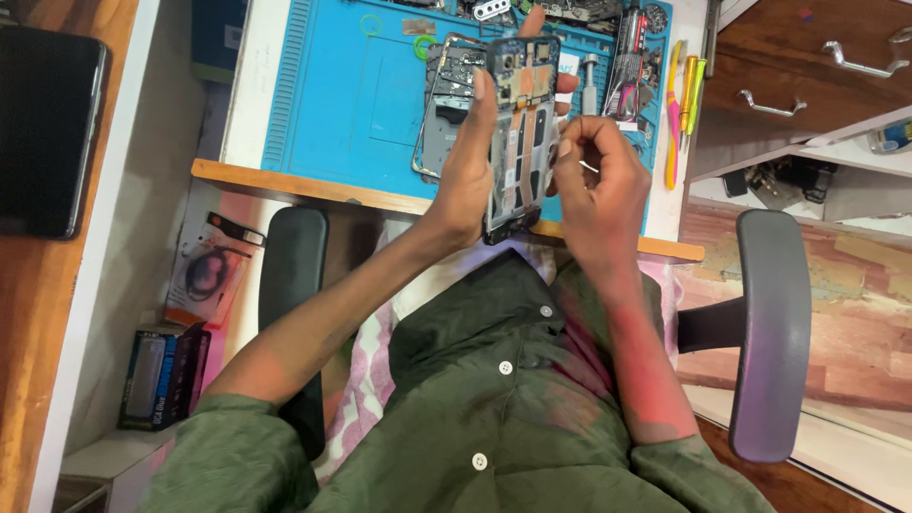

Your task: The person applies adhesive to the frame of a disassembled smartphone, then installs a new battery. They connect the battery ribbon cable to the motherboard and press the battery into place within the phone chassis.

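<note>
Looking down past our green shirt (494,408) and the two dark chair armrests (771,332), we see both hands raised just above the near wooden edge of the desk (313,188). Our left hand (470,166) is closed around an opened smartphone (521,133), back cover off, thumb along its left edge and fingertips showing at the right and top edges. The phone stands nearly upright in the view, its circuit board, flex cables and camera module exposed toward us.

Our right hand (594,180) is curled just beside the phone's right edge, thumb and forefinger pinched on something thin and pale; it is too small to name, perhaps a tweezer tip or a small part.

We judge the phone light and stiff but fragile: the bare ribbons and connectors would not bear pressure, so the metal side frame, where we hold it now, is the safe place to grip.

Behind it, a separate phone frame (442,104) lies on the blue silicone repair mat (351,95). Farther right are a cluster of small tools (629,66), then yellow and pink pry tools (682,95). A dark tablet (47,128) rests on the wooden surface at far left.
</note>
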